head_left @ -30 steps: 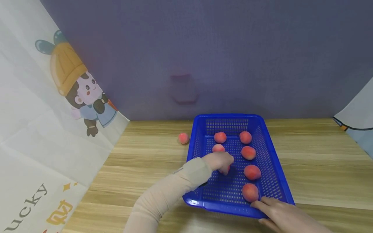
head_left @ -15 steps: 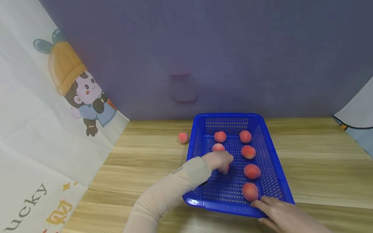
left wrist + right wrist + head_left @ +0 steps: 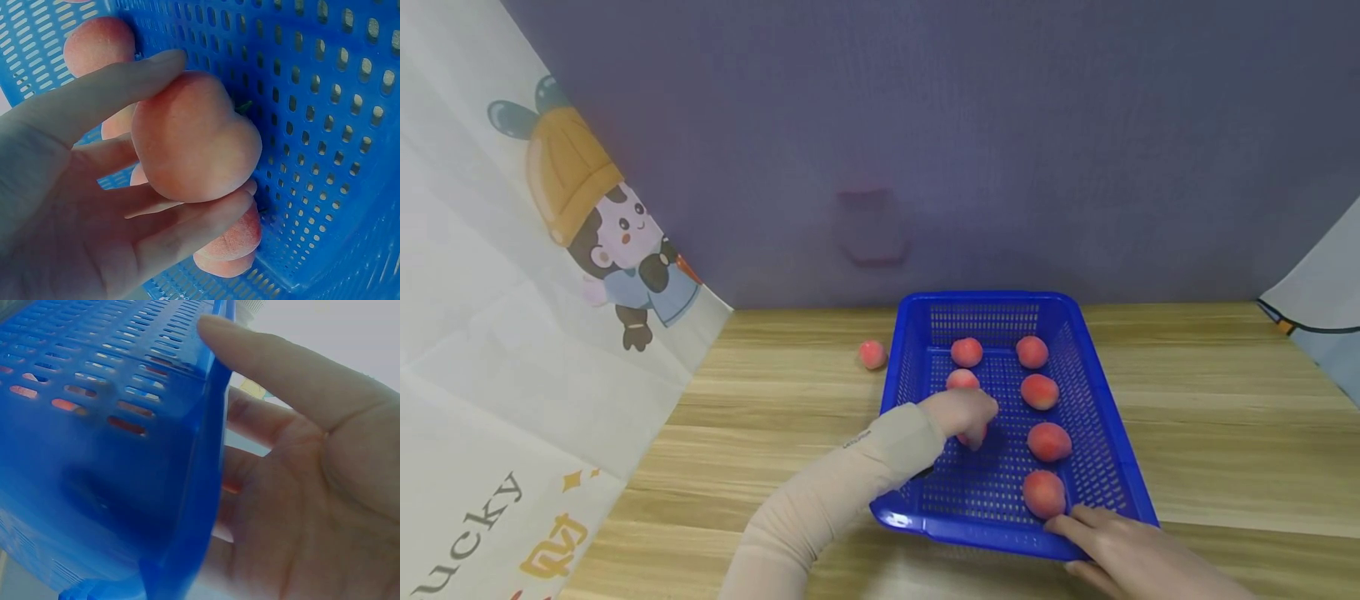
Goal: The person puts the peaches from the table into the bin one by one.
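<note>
In the head view a blue plastic basket (image 3: 1111, 408) with slotted walls stands on the table. My left hand (image 3: 962, 413) reaches down inside it and pinches a peach (image 3: 194, 137) between thumb and fingers, low over the perforated floor. The hand mostly covers this peach from above. Beyond it lie two peaches in line, a nearer one (image 3: 962, 380) and a farther one (image 3: 966, 352). Along the right side runs a row of several peaches (image 3: 1048, 442). At the near right corner my right hand (image 3: 1123, 546) grips the basket's rim, thumb and fingers on opposite sides of it.
One loose peach (image 3: 872, 355) lies on the wood-grain table (image 3: 775, 417), just left of the basket. A dark purple-grey panel (image 3: 1000, 150) rises behind the table. A white sheet with a cartoon figure (image 3: 625, 225) borders the left side.
My left hand has shifted very slightly to the left with the peach in its fingers. The right hand and the basket stay where they were.
</note>
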The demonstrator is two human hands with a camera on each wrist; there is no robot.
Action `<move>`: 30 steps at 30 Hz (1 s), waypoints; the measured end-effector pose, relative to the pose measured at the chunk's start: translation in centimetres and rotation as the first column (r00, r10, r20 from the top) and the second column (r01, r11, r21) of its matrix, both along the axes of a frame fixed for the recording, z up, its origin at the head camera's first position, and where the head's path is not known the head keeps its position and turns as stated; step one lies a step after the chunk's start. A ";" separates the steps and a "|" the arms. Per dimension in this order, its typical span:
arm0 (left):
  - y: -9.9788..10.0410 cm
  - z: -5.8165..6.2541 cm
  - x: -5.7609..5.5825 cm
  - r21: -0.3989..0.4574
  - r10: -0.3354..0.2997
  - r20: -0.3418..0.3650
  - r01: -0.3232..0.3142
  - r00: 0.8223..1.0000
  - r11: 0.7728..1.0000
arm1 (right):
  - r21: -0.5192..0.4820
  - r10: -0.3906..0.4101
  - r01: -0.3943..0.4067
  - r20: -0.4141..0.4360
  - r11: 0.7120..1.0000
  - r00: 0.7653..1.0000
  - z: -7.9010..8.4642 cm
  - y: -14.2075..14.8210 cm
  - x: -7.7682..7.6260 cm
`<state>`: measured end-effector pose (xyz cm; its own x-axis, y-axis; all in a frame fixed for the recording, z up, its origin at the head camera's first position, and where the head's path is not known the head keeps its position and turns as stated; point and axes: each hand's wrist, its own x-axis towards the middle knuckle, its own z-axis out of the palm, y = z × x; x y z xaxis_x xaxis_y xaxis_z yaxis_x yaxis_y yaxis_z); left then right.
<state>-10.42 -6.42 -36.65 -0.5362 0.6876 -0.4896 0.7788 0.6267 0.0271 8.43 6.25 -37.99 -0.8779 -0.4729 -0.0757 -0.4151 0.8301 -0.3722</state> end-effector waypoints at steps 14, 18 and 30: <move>0.0 -0.1 0.1 -0.045 0.018 -0.012 -0.018 1.000 0.999 | 0.008 0.001 -0.001 -0.013 1.000 1.000 0.0 0.0 0.1; 0.0 0.0 0.1 -0.054 0.000 -0.026 -0.001 1.000 0.999 | 0.010 0.007 -0.006 -0.031 1.000 0.999 -0.1 0.0 0.2; -0.6 0.7 -0.1 0.031 -0.005 0.025 0.004 1.000 1.000 | -0.008 0.016 -0.017 -0.028 1.000 0.999 0.0 0.1 0.2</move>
<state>-10.55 -7.06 -35.90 -0.5211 0.7047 -0.4815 0.7803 0.6219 0.0657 8.60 6.35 -38.01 -0.8716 -0.4879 -0.0469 -0.4392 0.8199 -0.3673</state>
